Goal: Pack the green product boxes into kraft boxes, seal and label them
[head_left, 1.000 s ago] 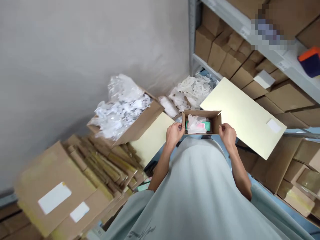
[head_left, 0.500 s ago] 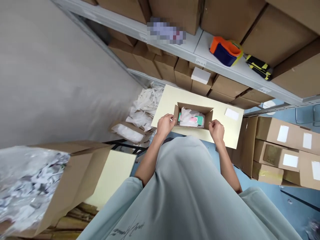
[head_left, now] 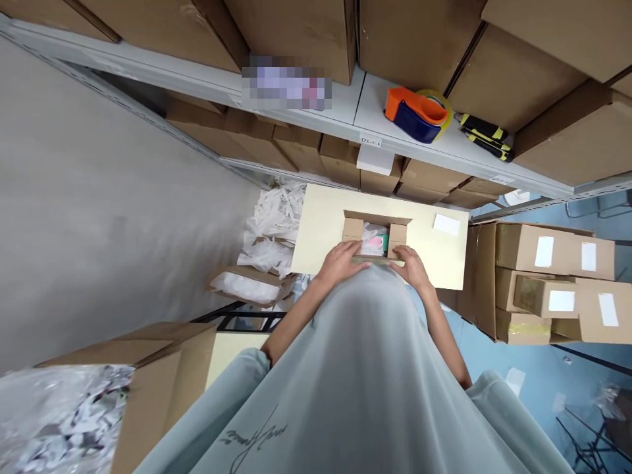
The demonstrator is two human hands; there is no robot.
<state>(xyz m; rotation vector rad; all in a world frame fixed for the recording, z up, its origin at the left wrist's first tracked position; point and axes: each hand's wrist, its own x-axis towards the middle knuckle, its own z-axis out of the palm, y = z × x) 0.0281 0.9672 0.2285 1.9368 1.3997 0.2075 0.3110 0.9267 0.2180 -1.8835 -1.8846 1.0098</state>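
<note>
A small open cardboard box (head_left: 378,216) stands before me with both its short end flaps folded inward. Between these flaps shows an item in thin white plastic wrap (head_left: 374,238), with pink and green parts; the rest of it is covered. My left hand (head_left: 342,261) is at the box's near left corner, fingers stretched over the left end flap (head_left: 353,228) and thumb apart on the near side. At the near right corner, my right hand (head_left: 411,266) is likewise spread, its fingertips touching the right end flap (head_left: 397,234). The near long flap is mostly hidden.
The box rests on a pale yellow tabletop (head_left: 316,224), with a white paper slip (head_left: 446,224) to its right. Above are a tape dispenser (head_left: 417,115) and black-yellow cutters (head_left: 486,137) on a shelf. Stacked cartons (head_left: 543,280) stand right; scrap-filled cartons (head_left: 153,388) stand left.
The box's two end flaps have folded inward over the contents. Both hands have moved closer together, from the box's ends to its near side, with fingers now stretched out. The view has shifted.
</note>
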